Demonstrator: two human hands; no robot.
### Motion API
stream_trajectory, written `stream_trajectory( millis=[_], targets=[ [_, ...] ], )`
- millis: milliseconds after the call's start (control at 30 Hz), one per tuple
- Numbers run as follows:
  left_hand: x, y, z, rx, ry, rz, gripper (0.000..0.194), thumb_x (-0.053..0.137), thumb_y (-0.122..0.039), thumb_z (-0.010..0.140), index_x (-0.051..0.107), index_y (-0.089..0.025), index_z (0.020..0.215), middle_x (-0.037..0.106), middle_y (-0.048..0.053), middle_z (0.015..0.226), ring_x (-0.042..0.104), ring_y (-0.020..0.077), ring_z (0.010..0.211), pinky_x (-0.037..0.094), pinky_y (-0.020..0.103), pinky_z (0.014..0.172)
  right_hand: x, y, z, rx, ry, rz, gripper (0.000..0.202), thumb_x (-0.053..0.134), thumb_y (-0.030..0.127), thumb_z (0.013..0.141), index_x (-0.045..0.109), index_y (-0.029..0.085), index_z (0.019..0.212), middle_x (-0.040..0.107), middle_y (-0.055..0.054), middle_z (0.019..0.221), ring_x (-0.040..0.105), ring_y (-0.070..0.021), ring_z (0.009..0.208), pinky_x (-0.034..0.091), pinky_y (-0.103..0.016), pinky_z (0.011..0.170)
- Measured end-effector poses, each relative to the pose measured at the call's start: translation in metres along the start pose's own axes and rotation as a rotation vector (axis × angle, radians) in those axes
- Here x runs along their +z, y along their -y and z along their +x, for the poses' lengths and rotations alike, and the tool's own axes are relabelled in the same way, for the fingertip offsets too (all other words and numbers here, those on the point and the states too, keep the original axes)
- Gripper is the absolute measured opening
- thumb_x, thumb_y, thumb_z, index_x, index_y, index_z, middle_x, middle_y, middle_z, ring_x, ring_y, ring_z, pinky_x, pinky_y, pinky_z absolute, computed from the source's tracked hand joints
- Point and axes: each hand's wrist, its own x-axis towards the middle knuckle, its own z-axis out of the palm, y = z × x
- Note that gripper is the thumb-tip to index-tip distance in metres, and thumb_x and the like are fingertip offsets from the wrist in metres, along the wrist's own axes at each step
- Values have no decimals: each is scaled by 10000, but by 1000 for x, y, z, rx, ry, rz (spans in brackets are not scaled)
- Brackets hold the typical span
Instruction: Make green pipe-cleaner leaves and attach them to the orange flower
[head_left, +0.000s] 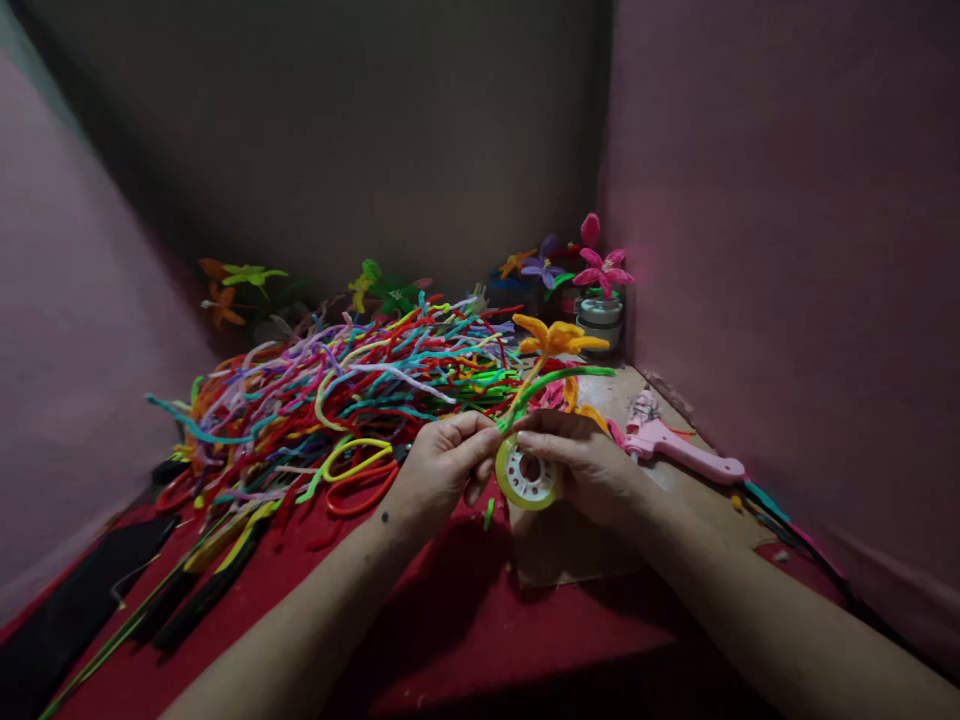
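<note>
An orange pipe-cleaner flower [553, 337] stands above my two hands, its stem running down between my fingertips. A green pipe cleaner [559, 376] meets that stem and curves off to the right. My left hand [448, 458] is closed, thumb and finger pinching the stem where the green begins. My right hand [592, 465] is closed too, its thumb over a roll of yellowish tape with a white core [513, 480], which hangs below the stem. The right fingers behind the roll are partly hidden.
A large heap of coloured pipe cleaners [375, 365] lies left and behind. Red-and-yellow-handled scissors [360, 500] and black-and-yellow pliers [225, 570] are on the left. A pink glue gun [686, 450] rests on cardboard [562, 560]. Finished flowers [602, 270] stand at the back.
</note>
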Motion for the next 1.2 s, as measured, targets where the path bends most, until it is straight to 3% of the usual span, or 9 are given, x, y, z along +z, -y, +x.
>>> stream_trajectory(
  millis=[200,333,533,733,833,1000,1200],
  targets=[
    [1,4,0,66,-37,160,245,500,-334,800,495,-148,641,403,-68,444,340,39,344,254,165,352,3,6,-3,-112,-79,-261,116,606,211,685,575,140,599,521,27,532,438,-85,497,329,-236,509],
    [2,8,-2,200,-120,408,226,470,-326,820,519,-155,680,395,-65,472,336,43,403,277,163,406,7,5,-2,-138,-123,-341,46,568,190,675,596,154,672,517,36,579,415,-80,522,313,-225,506],
    [3,12,-4,431,-213,742,200,450,-257,839,509,-159,674,433,-47,524,392,59,473,329,172,493,13,5,-2,-110,-186,-355,97,567,155,627,594,155,720,551,24,651,450,-95,577,347,-238,557],
    [2,19,-3,715,-237,1026,148,437,-190,844,498,-160,713,485,-36,558,448,62,461,327,173,480,11,0,-1,-96,7,-43,114,604,160,652,609,172,766,589,-4,706,519,-134,641,403,-300,656],
    [1,22,-1,821,-277,1139,162,425,-186,848,490,-160,702,489,-29,542,470,77,458,322,187,469,8,-5,1,-57,-25,119,148,628,123,619,614,176,757,597,3,703,537,-126,615,415,-303,650],
    [-1,25,1,922,-307,1225,162,420,-184,851,497,-154,712,506,-17,540,483,91,464,334,195,474,5,-3,4,192,-90,312,131,622,77,558,603,142,670,581,15,563,535,-112,483,411,-273,544],
    [-4,27,3,955,-337,1344,198,426,-165,847,495,-151,662,483,-11,515,455,105,459,321,225,480,2,-5,7,200,8,328,90,608,160,654,602,144,743,596,8,562,517,-109,397,386,-258,472]
  ],
)
